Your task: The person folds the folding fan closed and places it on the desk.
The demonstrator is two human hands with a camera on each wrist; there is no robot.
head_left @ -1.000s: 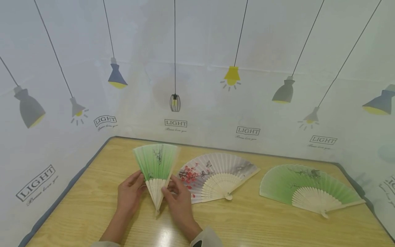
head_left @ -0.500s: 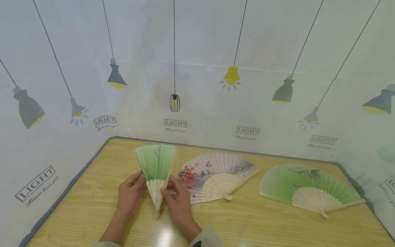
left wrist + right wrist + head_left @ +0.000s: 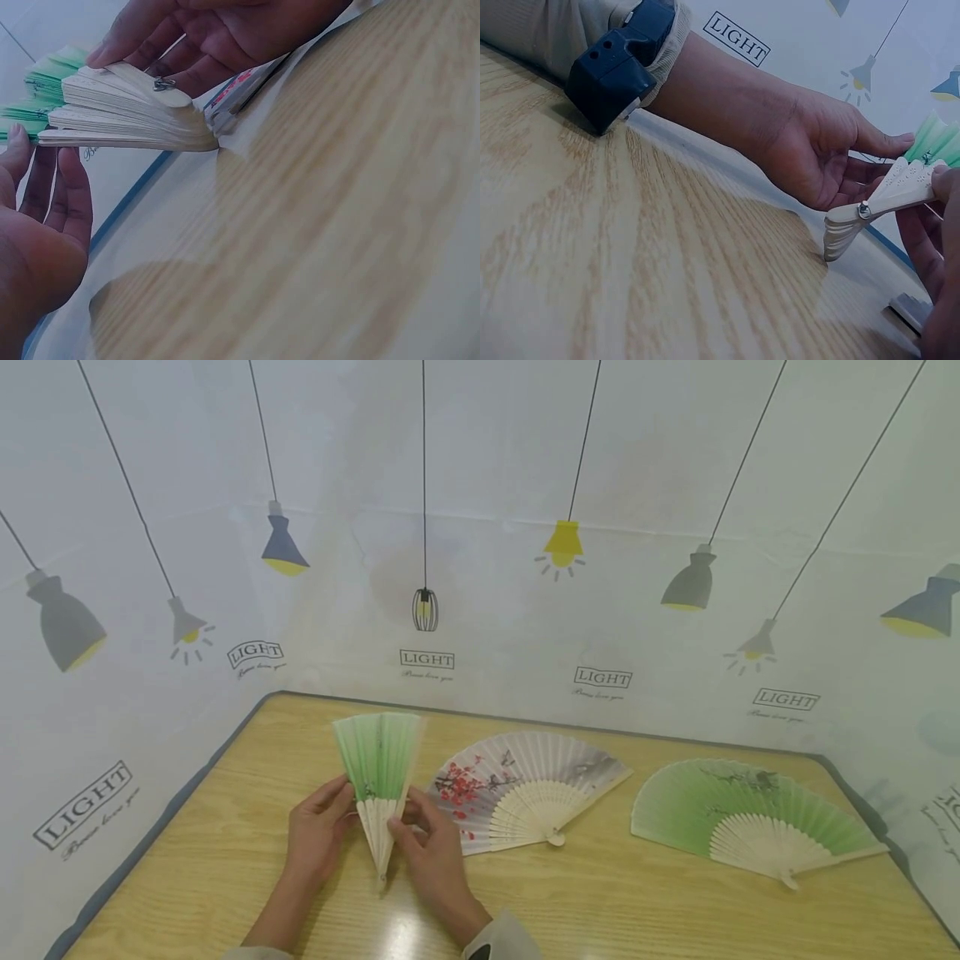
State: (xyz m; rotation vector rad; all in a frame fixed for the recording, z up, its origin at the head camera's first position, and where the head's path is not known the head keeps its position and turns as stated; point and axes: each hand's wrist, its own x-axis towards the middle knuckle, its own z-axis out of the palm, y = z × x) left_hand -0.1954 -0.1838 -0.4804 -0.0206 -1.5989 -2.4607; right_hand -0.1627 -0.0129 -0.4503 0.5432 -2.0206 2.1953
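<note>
A partly spread green folding fan (image 3: 377, 760) with pale ribs is held upright near the table's left side, pivot end down. My left hand (image 3: 318, 833) pinches its left edge between thumb and fingers. On the opposite edge, my right hand (image 3: 437, 852) grips the outer rib with the thumb in front. In the left wrist view, the ribs (image 3: 112, 112) stand in stacked folds between both hands. A metal pivot pin (image 3: 865, 210) shows at the ribs' lower end in the right wrist view. Some of the fingers behind the fan are hidden.
A white-grey fan (image 3: 540, 777) with red blossoms lies spread just right of my right hand. Farther right lies another spread green fan (image 3: 750, 810). The wooden table (image 3: 600, 910) meets a white lamp-printed curtain (image 3: 495, 593) at its back and sides.
The held green fan has narrowed step by step, its right edge drawing toward the left as folds close. My right hand has shifted slightly left; the left hand has barely moved.
</note>
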